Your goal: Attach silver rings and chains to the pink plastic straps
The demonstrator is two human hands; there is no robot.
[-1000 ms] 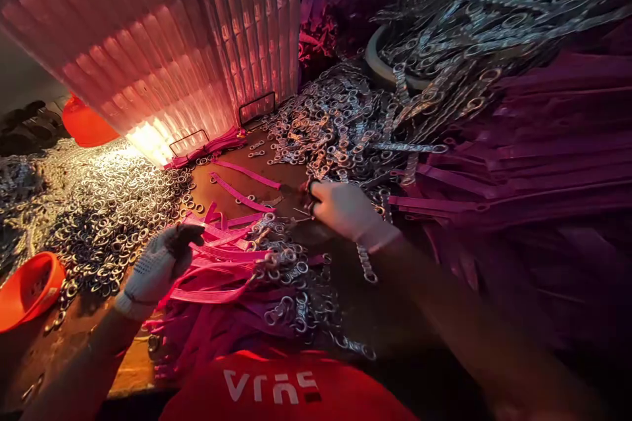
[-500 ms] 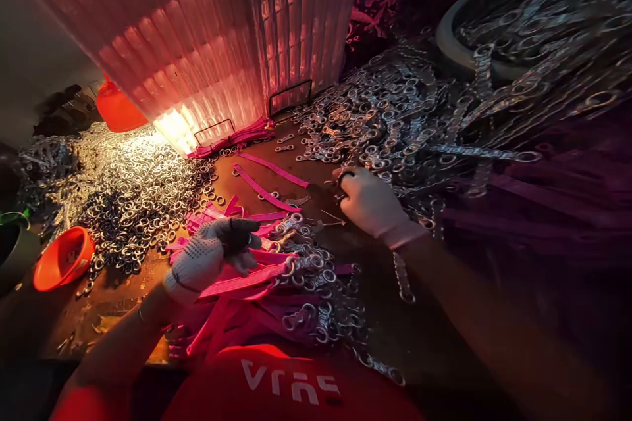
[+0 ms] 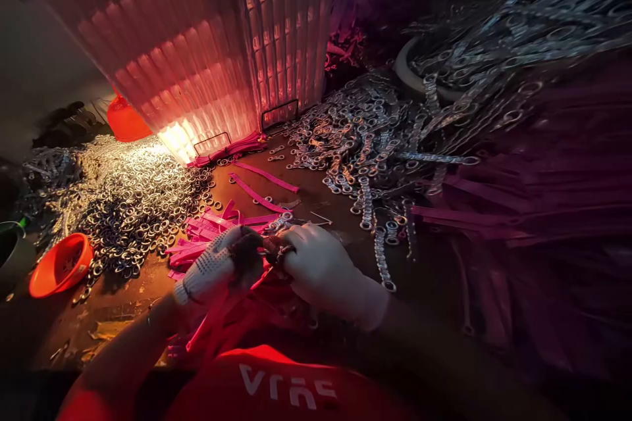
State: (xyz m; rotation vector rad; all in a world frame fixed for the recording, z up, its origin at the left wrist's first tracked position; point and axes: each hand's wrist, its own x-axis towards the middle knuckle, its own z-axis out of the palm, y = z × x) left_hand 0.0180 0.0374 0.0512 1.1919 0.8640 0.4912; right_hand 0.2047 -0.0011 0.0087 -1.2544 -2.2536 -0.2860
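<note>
Hands meeting, grasped piece hidden between gloves.

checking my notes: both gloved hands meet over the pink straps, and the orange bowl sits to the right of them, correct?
Not quite. The head view shows the orange bowl to the left of the hands, by the metal rings. The left hand and right hand do meet over the pink straps.

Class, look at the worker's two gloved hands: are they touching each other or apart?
Touching. The head view shows the left hand and right hand meeting fingertip to fingertip over the pink straps, no gap between them.
</note>
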